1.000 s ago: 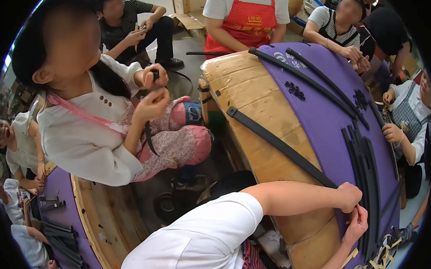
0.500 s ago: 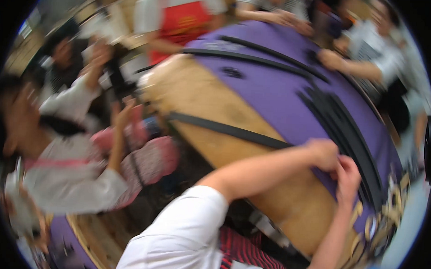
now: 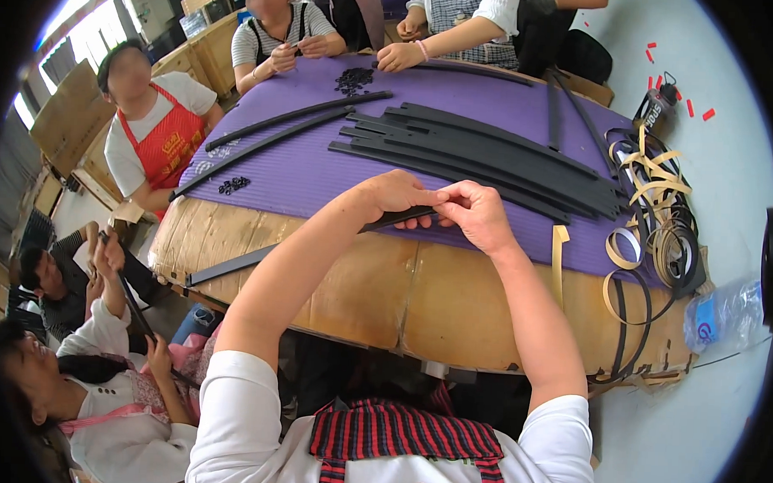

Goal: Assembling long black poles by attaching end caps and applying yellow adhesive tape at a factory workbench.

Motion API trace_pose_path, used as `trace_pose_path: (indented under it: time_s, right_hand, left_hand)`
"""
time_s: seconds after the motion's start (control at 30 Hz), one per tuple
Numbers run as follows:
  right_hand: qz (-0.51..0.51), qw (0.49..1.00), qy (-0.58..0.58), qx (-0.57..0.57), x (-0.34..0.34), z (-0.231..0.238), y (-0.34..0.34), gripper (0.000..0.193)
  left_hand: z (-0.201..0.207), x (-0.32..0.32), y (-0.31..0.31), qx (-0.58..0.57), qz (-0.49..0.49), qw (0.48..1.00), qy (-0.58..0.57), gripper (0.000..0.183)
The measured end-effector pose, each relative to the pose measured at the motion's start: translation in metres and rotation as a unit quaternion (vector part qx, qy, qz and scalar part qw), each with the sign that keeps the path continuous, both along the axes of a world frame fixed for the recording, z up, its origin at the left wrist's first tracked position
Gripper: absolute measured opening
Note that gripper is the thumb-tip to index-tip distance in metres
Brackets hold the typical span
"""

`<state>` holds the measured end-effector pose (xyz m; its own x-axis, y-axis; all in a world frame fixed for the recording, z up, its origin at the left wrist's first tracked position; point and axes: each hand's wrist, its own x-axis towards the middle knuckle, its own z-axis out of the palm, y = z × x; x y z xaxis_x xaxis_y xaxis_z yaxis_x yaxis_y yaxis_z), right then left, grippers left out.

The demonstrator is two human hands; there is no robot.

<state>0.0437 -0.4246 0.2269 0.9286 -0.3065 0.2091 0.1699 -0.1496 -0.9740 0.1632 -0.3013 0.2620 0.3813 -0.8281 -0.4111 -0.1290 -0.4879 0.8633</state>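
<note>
A long flat black strip (image 3: 232, 265) slants across the near side of the table, its far end at the left over bare cardboard. Its right end lies in my left hand (image 3: 392, 195), thumb on top and fingers curled underneath. My right hand (image 3: 477, 215) pinches at that same end, thumb and forefinger meeting the left thumb. Any small piece between the fingertips is hidden. Just beyond my hands, a stack of black strips (image 3: 483, 151) rests on the purple mat (image 3: 303, 183).
Tan and black tape coils (image 3: 664, 226) lie at the right edge, near a dark bottle (image 3: 657, 104) and a clear plastic bottle (image 3: 724, 317). Small black parts (image 3: 233, 185) sit in piles on the mat. Co-workers surround the far and left sides; one wears a red apron (image 3: 169, 136).
The view has swung and steadied, bringing the table level and more of its right side into sight. Both my hands stay together at the strip's end.
</note>
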Motion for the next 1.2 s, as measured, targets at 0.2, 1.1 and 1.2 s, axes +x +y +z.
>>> trace_pose_path:
  time_s: [0.2,1.1,1.2]
  right_hand:
    - [0.060,0.997,0.009,0.042,-0.007,0.009,-0.007,0.021]
    - [0.054,0.998,-0.044,-0.006,-0.012,0.021,-0.007,0.013]
    - [0.044,0.998,-0.040,-0.010,-0.011,0.019,-0.009,0.011]
  left_hand:
    - [0.006,-0.005,0.003,-0.006,0.022,0.999,0.029,0.030]
    - [0.012,0.002,-0.001,-0.034,0.005,0.998,0.043,0.035]
    - [0.011,0.000,-0.003,-0.040,-0.003,0.998,0.043,0.036]
